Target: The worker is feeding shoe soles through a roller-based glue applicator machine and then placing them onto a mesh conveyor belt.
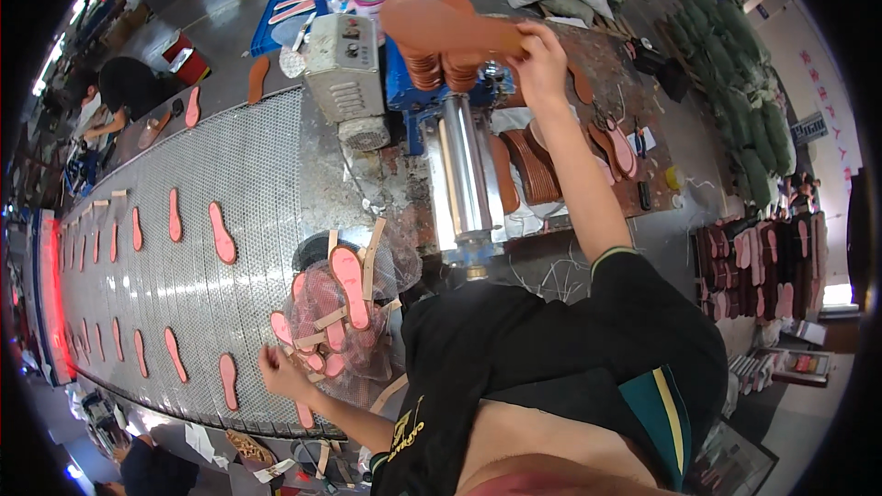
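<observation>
While left hand [283,375] sideward, right hand [544,62] forward

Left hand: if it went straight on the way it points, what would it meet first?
The left hand would probably meet the mesh conveyor, on a bare stretch between pink insoles; its height above the surface is unclear.

It's one plain, even shade for the tan sole [450,29], and look at the conveyor [262,170]: silver, finely dotted dark all over, with a brown-rimmed pink sole [228,381] by its lower edge! Bright silver roller [470,165], grey control box [342,69], vivid blue stand [398,92]; deeper brown stack [533,170] towards the near edge of the worktop [593,44]; black shirt [542,340], green panel [646,395], yellow stripe [671,413].
</observation>
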Available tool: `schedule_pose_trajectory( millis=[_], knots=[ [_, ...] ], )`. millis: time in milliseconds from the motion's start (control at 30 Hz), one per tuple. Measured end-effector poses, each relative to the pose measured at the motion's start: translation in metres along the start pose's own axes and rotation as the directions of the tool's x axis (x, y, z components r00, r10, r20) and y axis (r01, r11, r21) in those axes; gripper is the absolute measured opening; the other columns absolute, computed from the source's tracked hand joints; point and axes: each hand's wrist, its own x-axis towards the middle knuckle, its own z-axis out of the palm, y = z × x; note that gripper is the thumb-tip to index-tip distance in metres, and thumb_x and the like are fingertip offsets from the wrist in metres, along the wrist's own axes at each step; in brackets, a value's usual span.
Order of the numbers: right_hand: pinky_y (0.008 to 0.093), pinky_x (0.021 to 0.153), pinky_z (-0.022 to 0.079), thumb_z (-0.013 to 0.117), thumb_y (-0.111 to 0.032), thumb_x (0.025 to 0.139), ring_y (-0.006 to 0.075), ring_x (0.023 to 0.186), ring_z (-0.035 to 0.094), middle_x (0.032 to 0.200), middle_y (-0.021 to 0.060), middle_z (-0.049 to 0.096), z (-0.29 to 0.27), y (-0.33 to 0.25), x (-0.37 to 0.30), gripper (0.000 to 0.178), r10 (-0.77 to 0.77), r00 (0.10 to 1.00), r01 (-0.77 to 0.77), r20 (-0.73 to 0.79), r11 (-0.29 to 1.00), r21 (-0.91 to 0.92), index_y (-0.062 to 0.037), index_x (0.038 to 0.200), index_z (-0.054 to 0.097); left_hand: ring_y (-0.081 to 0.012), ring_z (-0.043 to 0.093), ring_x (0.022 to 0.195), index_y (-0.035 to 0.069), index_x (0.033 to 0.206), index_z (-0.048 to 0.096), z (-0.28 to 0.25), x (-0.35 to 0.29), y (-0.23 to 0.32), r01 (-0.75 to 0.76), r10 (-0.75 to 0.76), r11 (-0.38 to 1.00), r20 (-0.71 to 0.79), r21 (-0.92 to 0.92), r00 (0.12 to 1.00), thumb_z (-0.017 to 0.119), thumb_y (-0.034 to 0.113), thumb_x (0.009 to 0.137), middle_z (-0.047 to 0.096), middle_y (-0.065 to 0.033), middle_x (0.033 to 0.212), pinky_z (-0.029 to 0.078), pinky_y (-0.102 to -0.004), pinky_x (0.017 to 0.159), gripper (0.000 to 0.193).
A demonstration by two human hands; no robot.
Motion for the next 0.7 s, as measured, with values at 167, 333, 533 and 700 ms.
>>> schedule_pose_trajectory(
  millis=[167,333,533,700],
  knots=[
    [0.0274,0.057,0.046,0.044,0.004,0.072,0.0151,0.064,0.053,0.077,0.0053,0.054,-0.175,-0.009,-0.048,0.019,-0.008,0.929,0.009,-0.369,1.0,0.0,-0.0024,0.083,0.059,-0.0144,0.063,0.079,-0.005,0.104,0.063,0.094,-0.031,0.063,-0.088,0.173,0.971,0.394,-0.224,0.903,0.064,0.009,0.083,0.067,-0.0092,0.086,0.049,-0.0254,0.072,0.025],
    [0.0247,0.053,0.045,0.046,-0.002,0.073,0.0123,0.063,0.053,0.074,0.0026,0.054,-0.245,0.02,-0.107,0.015,0.246,0.872,-0.291,-0.424,0.956,-0.044,-0.0056,0.08,0.058,-0.0151,0.063,0.084,-0.002,0.109,0.061,0.179,-0.042,0.135,-0.273,0.436,0.9,0.725,-0.341,0.533,0.061,0.009,0.084,0.068,-0.0105,0.093,0.048,-0.026,0.075,0.027],
    [0.0231,0.055,0.045,0.046,-0.024,0.093,0.0107,0.069,0.053,0.091,0.0028,0.053,-0.168,0.043,-0.142,0.026,0.44,0.88,-0.468,-0.177,0.867,-0.172,-0.0106,0.114,0.051,-0.0331,0.043,0.125,0.004,0.132,0.044,0.232,-0.046,0.242,-0.507,0.676,0.639,0.737,-0.579,0.01,0.069,0.008,0.072,0.045,-0.0193,0.134,0.034,-0.0383,0.104,0.065],
    [0.0251,0.058,0.046,0.044,-0.04,0.096,0.0135,0.073,0.057,0.103,0.0052,0.053,-0.184,0.051,-0.184,0.043,0.595,0.8,-0.6,-0.08,0.786,-0.153,-0.0138,0.129,0.041,-0.0352,0.034,0.13,0.003,0.136,0.036,0.235,-0.053,0.263,-0.664,0.653,0.47,0.735,-0.581,-0.182,0.083,0.019,0.056,0.037,-0.0188,0.14,0.029,-0.0391,0.107,0.094]
  ],
)
